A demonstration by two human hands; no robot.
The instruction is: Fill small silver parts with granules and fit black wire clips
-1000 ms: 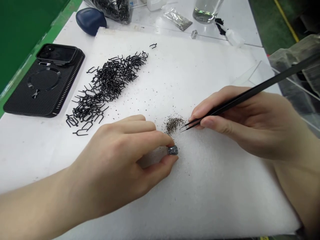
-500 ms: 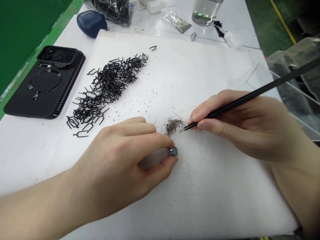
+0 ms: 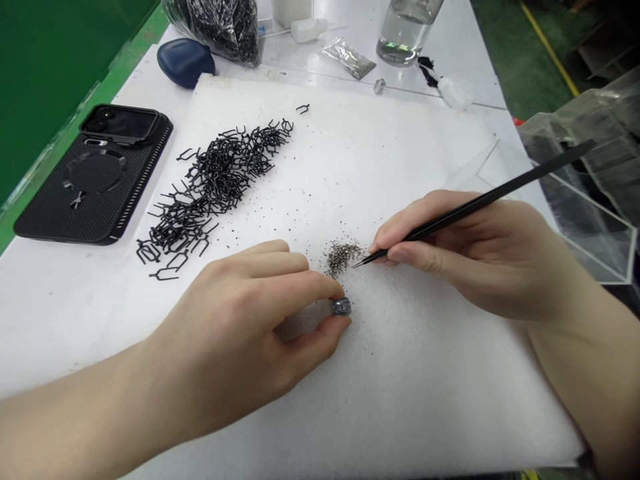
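Note:
Between thumb and forefinger, my left hand (image 3: 250,327) pinches a small grey metal block (image 3: 341,307) low over the white foam sheet (image 3: 430,373). My right hand (image 3: 460,253) is closed round black tweezers (image 3: 480,200), held slanting like a pen. Their fine tips point left and end at the right edge of a small heap of tiny dark grains (image 3: 342,257). Whether a grain sits between the tips is too small to tell. The heap lies just beyond the metal block, and stray grains are scattered around it.
Left of centre lies a long pile of black forked pieces (image 3: 220,173). A black phone (image 3: 93,177) and a blue rubber bulb (image 3: 185,61) are at the left. Toward the back are a bag of black parts (image 3: 220,30), a small packet (image 3: 350,59) and a glass of liquid (image 3: 406,33).
The whole view has shifted slightly, so the table items sit a little lower. Both hands keep their grips, and the tweezer tips stay beside the grain heap.

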